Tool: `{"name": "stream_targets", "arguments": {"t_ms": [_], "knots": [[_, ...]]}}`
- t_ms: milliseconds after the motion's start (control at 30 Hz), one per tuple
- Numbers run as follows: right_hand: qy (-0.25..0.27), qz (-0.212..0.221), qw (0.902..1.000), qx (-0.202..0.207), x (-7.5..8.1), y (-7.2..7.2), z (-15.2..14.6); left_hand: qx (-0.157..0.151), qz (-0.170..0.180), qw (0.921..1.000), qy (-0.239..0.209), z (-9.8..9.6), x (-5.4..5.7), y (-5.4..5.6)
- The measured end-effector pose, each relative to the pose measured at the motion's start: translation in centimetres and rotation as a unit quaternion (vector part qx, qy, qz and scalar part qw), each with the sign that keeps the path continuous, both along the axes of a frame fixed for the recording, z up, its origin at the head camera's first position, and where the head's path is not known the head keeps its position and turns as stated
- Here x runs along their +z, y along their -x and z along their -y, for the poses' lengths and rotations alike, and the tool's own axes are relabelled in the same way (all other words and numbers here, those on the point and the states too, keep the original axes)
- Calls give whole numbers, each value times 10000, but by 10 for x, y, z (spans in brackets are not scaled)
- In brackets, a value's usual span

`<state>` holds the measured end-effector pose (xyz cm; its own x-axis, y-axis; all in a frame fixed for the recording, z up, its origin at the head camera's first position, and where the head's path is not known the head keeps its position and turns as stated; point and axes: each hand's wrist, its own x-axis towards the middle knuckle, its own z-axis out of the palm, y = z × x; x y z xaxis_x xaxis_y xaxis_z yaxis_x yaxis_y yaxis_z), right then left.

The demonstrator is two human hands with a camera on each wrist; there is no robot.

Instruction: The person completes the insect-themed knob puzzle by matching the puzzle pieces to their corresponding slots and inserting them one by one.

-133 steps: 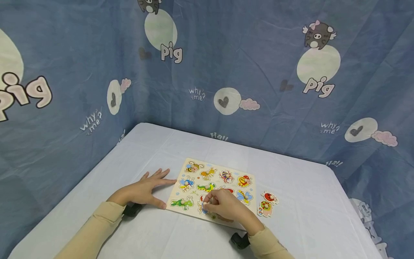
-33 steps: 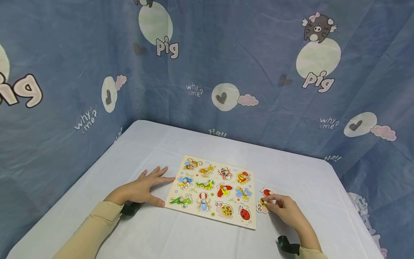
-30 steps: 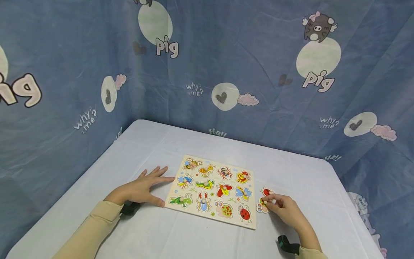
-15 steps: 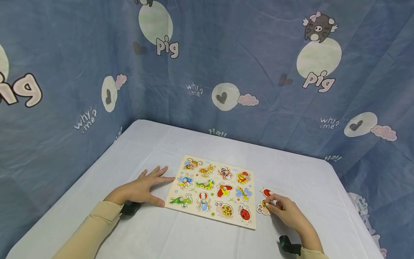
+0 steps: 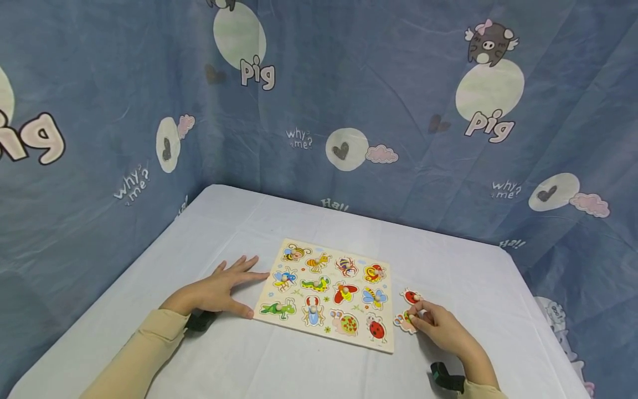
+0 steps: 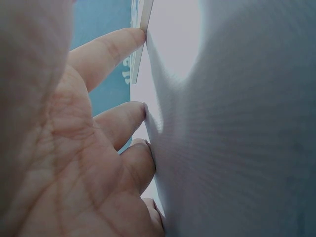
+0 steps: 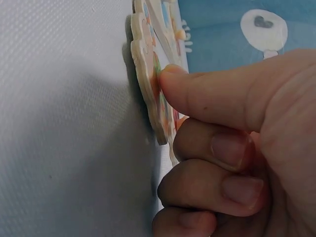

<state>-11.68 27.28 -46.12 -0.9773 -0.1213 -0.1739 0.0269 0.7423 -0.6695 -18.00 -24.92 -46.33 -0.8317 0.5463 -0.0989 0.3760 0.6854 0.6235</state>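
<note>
A wooden insect peg puzzle board point(image 5: 299, 328) lies on the white table, most of its shapes filled with knobbed pieces. My left hand point(image 5: 219, 291) is spread flat beside its left edge, thumb and index fingertips at the edge; in the left wrist view the index finger point(image 6: 111, 52) meets the board's side. To the right of the board, my right hand point(image 5: 441, 327) pinches the snail puzzle piece point(image 5: 405, 322) with thumb and index finger. The right wrist view shows the snail piece edge-on, low over the cloth. A ladybug puzzle piece point(image 5: 410, 296) lies just behind it.
The board's snail shape point(image 5: 349, 324) and ladybug shape point(image 5: 376, 329) show only printed pictures, without knobs. Dark wrist camera mounts, such as the right one point(image 5: 446, 378), stick out below both wrists. A blue patterned curtain point(image 5: 408, 183) hangs beyond the table.
My right hand has left the blue beetle piece on the board and moved right to the snail piece. Lately the snail piece has shifted slightly toward me, away from the ladybug piece. The left hand stays put.
</note>
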Motion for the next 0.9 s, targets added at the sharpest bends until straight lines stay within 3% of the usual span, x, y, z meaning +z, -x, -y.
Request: {"name": "stream_targets", "arguments": {"t_ms": [400,900], "knots": [[-28,256,9996,-107,6,-2,0,22,-10,10000,46,0,0,1],[150,131,9998,37,10,-5,-3,31,8,10000,41,0,1,0]]}}
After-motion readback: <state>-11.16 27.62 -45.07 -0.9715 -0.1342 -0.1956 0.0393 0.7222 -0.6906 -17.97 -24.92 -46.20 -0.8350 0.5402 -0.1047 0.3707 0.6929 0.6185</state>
